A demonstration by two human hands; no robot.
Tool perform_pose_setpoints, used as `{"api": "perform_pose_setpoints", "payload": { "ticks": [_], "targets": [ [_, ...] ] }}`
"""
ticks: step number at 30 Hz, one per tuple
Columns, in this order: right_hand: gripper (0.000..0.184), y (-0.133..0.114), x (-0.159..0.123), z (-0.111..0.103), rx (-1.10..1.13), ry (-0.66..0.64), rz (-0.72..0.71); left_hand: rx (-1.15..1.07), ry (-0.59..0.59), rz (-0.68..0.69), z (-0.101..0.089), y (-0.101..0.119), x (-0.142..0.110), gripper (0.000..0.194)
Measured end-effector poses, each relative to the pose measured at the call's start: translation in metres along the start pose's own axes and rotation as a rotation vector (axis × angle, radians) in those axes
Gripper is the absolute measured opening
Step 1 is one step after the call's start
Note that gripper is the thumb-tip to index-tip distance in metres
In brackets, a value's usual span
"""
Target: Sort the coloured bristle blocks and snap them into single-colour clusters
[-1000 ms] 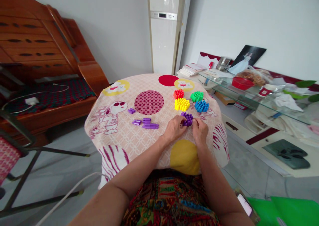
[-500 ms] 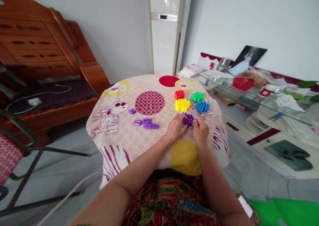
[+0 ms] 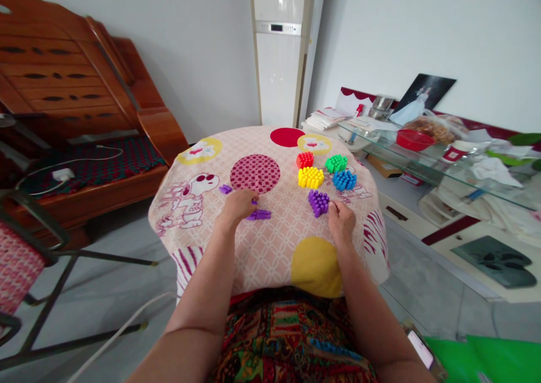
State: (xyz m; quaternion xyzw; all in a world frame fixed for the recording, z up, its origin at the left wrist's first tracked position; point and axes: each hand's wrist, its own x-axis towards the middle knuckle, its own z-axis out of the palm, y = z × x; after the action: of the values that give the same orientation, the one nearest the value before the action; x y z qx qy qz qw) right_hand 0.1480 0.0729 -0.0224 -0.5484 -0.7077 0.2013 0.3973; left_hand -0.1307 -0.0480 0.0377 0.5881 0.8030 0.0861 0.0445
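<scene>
My left hand [image 3: 240, 207] is over the loose purple pegs [image 3: 258, 214] on the left of the table. Its fingers are bent and closed at one purple peg [image 3: 254, 201], mostly hidden by the hand. Another small purple piece [image 3: 225, 189] lies beyond the wrist to the left. On the right, a cluster of upright purple pegs [image 3: 318, 203] stands on the cloth. My right hand [image 3: 341, 218] is at the cluster's right edge with fingers pinched together; whatever sits between the fingertips is too small to make out.
Behind the purple cluster stand red [image 3: 305, 160], yellow [image 3: 310, 177], green [image 3: 336, 163] and blue [image 3: 344, 180] peg clusters. A patterned cloth [image 3: 270, 253] covers the round table. To the right is a glass shelf with a red bowl [image 3: 415, 139]; a wooden bench [image 3: 84, 174] is at left.
My left hand has left the purple cluster and moved left to the loose purple pegs. The right hand stays by the cluster, which now shows more fully.
</scene>
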Motion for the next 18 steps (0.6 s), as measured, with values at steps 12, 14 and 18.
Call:
{"api": "perform_pose_setpoints", "payload": {
  "ticks": [12,14,18],
  "targets": [
    [0.046,-0.002,-0.002,-0.001,-0.008,0.007,-0.014,-0.327,0.149,0.009,0.009,0.047,0.022,0.013],
    [0.046,-0.002,-0.002,-0.001,-0.009,0.013,-0.026,-0.418,0.109,0.056,0.011,0.066,0.030,0.008],
    [0.046,-0.004,-0.002,-0.003,-0.034,0.023,-0.048,-0.472,0.050,0.108,0.022,0.100,0.043,0.015]
  ]
}}
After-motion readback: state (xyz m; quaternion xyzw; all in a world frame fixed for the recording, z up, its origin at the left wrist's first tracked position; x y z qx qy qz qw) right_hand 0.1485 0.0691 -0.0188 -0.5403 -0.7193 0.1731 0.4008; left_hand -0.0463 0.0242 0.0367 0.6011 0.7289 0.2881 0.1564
